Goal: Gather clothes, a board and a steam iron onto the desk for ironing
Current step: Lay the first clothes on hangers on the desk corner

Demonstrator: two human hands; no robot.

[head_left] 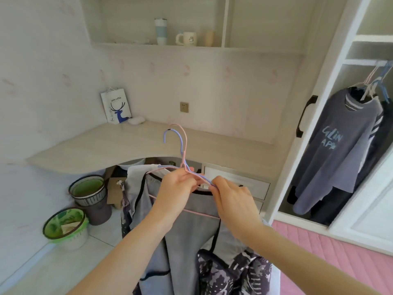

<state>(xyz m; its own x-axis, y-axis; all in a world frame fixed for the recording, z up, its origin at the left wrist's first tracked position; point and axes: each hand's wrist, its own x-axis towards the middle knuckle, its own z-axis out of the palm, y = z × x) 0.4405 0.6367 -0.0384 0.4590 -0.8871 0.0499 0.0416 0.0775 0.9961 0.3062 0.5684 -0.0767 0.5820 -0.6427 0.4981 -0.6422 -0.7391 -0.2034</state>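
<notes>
The clothes (187,231), a grey garment and a patterned one, are hanging from two hangers (183,150), pink and blue, held upright so the fabric is falling free of the floor. The left hand (176,188) is closing around the hangers' neck, while the right hand (229,196), at its 3 o'clock, is pinching the sloping arm to steady the load. The tabletop (119,145) is lying beyond at 12 o'clock, seemingly where they are headed. No board or iron is showing.

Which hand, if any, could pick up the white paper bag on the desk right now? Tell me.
Probably neither: the left hand and right hand both grip hangers carrying clothes, and the paper bag stands far back on the desk.
</notes>
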